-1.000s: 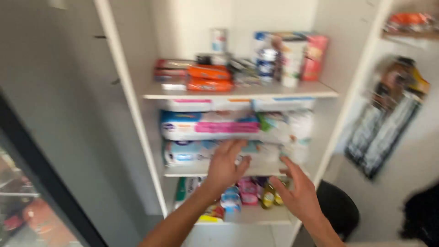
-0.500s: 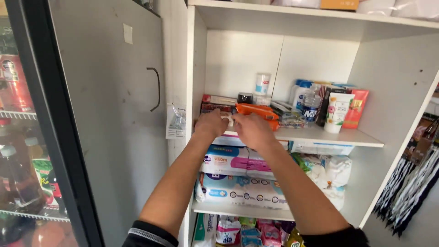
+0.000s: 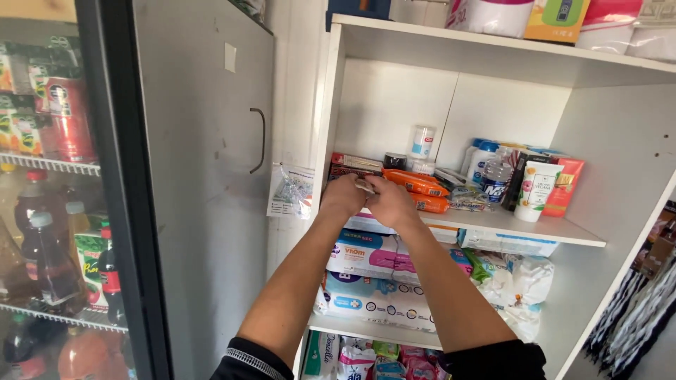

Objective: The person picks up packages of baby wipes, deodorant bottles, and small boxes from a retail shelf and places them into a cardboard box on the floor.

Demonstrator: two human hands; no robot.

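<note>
We hold a small flat packet [image 3: 365,186] between both hands [image 3: 343,197] [image 3: 391,203], fingers pinched on it, orange packs [image 3: 415,184] just right on the shelf [image 3: 507,226].

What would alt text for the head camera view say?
Two bare hands, left hand and right hand, meet at the front of a white shelf, pinching a small flat packet beside orange packets; a glass-door drinks fridge stands at left.

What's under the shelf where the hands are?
Under the white shelf lie stacked soft packs in blue and pink and a white bag. The arms cover part of the packs.
</note>
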